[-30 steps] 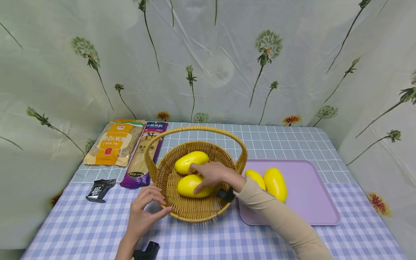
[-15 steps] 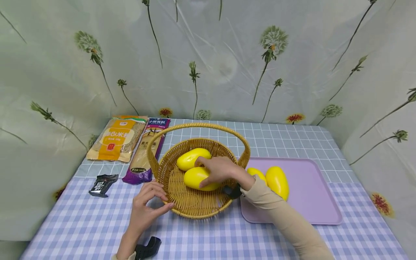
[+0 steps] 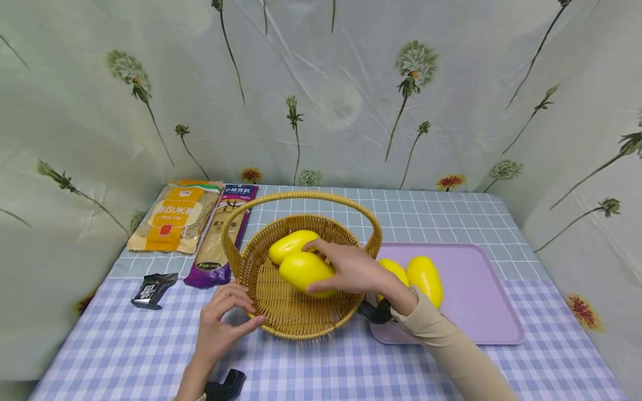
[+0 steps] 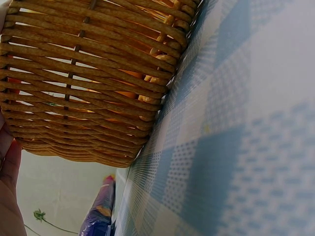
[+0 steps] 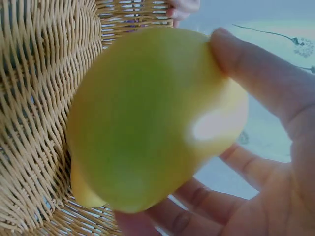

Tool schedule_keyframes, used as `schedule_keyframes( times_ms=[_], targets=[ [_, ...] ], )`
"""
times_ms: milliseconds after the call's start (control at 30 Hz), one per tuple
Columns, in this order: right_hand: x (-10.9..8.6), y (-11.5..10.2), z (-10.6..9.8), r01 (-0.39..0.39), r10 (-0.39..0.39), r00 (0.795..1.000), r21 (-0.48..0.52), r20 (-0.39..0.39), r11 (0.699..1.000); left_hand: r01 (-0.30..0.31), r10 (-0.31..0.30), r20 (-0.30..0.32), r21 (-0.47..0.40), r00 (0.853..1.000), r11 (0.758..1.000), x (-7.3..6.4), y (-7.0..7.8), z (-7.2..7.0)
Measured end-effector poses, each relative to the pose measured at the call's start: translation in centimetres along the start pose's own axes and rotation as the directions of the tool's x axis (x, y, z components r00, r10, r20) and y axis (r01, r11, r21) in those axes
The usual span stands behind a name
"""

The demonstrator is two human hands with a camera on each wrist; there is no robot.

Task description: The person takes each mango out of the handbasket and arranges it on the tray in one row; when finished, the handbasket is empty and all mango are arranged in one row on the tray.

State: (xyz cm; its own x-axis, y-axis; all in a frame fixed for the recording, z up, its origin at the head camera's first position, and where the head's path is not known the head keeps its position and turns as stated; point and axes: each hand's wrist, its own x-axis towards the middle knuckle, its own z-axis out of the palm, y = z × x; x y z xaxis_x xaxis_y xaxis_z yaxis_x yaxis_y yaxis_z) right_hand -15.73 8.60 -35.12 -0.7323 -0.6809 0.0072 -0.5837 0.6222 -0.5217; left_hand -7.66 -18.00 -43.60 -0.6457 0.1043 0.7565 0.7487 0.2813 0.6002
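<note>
My right hand [image 3: 353, 269] grips a smooth yellow mango [image 3: 303, 271] inside the round wicker basket [image 3: 276, 303], thumb on the near side and fingers on the far side. In the right wrist view the held mango [image 5: 142, 118] shows a greenish face and sits in front of the basket's weave. Behind it in the head view lies a second mango [image 3: 288, 245], partly covered by the held one. At the basket's front left, my left hand [image 3: 223, 317] holds the rim between thumb and fingers; the left wrist view shows the basket's outer wall [image 4: 83, 88] close up.
A lilac tray [image 3: 484, 303] with two more mangoes [image 3: 425, 281] stands right of the basket, under my right forearm. At left lie a bag of rice noodles [image 3: 173, 220], a pasta pack [image 3: 215, 250] and a small black packet [image 3: 154, 291]. The tall basket handle [image 3: 311, 196] arches overhead.
My right hand has raised the nearer mango from the basket floor, and its wrist has moved right and toward me. My left hand stays on the rim.
</note>
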Motion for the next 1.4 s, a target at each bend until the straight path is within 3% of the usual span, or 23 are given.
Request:
schedule_keyframes(
  times_ms=[300, 600, 767, 967, 1200, 1400],
  targets=[
    [-2.4, -0.1, 0.5, 0.075, -0.06, 0.986, 0.089, -0.155, 0.993, 0.017, -0.017, 0.003, 0.004, 1.0, 1.0, 0.0, 0.2, -0.1],
    [-5.0, -0.2, 0.8, 0.112, -0.039, 0.951, 0.224, -0.306, 0.968, 0.012, -0.012, 0.003, 0.005, 1.0, 1.0, -0.1, 0.0, -0.1],
    [-6.4, 0.3, 1.1, 0.193, -0.077, 0.909, 0.25, -0.411, 0.949, 0.007, -0.007, 0.002, 0.004, 1.0, 1.0, -0.1, 0.0, -0.1],
    [-8.3, 1.3, 1.1, 0.268, -0.092, 0.842, 0.263, -0.532, 0.927, -0.003, 0.003, 0.003, 0.003, 1.0, 1.0, -0.1, -0.1, -0.1],
    [-10.7, 3.1, 0.6, 0.27, 0.02, 0.795, 0.383, -0.606, 0.883, -0.006, 0.006, 0.002, 0.007, 1.0, 1.0, -0.1, -0.2, 0.0],
    [-12.4, 5.0, -0.1, 0.243, 0.151, 0.728, 0.457, -0.669, 0.856, -0.012, 0.012, -0.002, 0.004, 1.0, 1.0, 0.0, -0.2, 0.0]
  ],
)
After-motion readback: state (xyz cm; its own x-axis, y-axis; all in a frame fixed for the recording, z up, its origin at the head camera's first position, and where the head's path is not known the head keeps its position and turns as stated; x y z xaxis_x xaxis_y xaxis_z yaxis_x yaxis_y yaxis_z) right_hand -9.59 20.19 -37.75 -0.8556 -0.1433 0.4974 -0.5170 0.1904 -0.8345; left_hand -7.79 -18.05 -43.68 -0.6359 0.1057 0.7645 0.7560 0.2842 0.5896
